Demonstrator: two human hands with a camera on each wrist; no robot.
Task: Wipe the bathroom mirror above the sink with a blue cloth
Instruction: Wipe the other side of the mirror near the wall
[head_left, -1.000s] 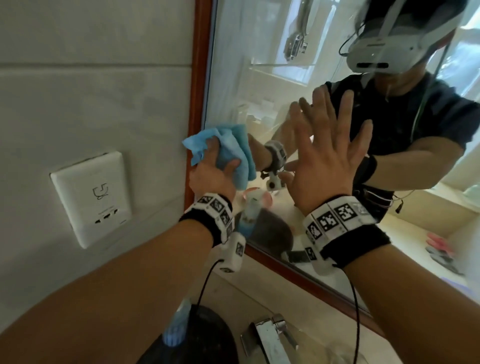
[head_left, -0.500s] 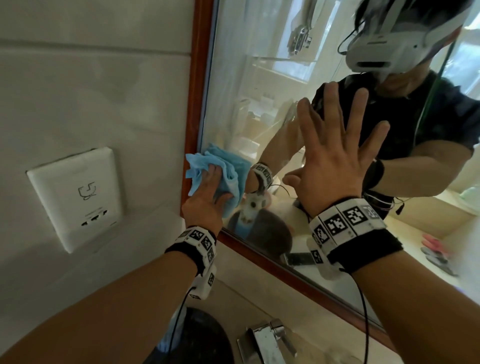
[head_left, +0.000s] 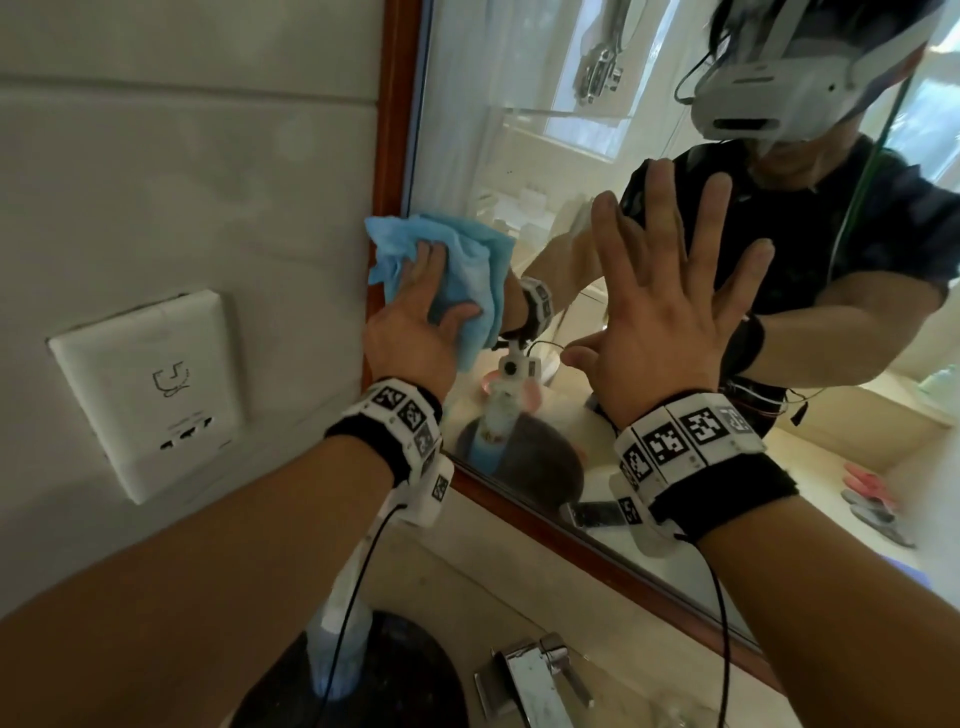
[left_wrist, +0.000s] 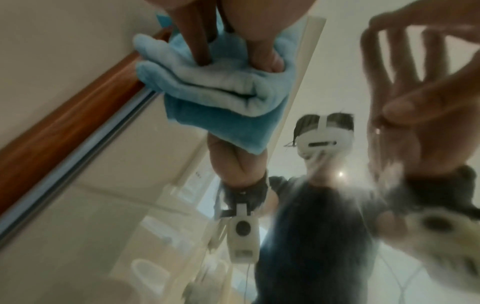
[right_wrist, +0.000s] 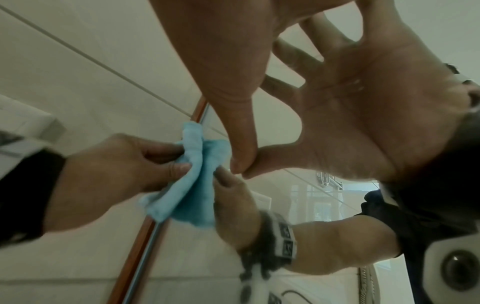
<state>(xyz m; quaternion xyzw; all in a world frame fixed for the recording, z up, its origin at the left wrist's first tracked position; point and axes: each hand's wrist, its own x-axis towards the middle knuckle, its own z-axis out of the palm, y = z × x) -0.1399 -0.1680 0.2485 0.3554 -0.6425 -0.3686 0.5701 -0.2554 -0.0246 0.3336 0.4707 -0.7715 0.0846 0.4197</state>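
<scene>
The blue cloth (head_left: 470, 270) is bunched against the mirror (head_left: 519, 130), right at its left edge beside the brown wooden frame (head_left: 395, 104). My left hand (head_left: 415, 322) presses it to the glass, with fingers and thumb dug into its folds. The left wrist view shows the cloth (left_wrist: 221, 98) creased under the fingertips (left_wrist: 201, 51); the right wrist view shows it (right_wrist: 197, 185) pinched. My right hand (head_left: 670, 312) lies flat on the glass to the right, fingers spread, holding nothing. Its thumb tip (right_wrist: 241, 164) meets its own reflection.
A white wall socket (head_left: 150, 389) sits on the tiled wall left of the frame. Below are a chrome tap (head_left: 540, 680), a dark round basin (head_left: 415, 675) and a pale bottle (head_left: 337, 649) under my left forearm. The mirror's lower frame (head_left: 597, 551) runs diagonally.
My left hand slid the cloth down along the mirror's left edge, then back up. My right hand stayed flat on the glass.
</scene>
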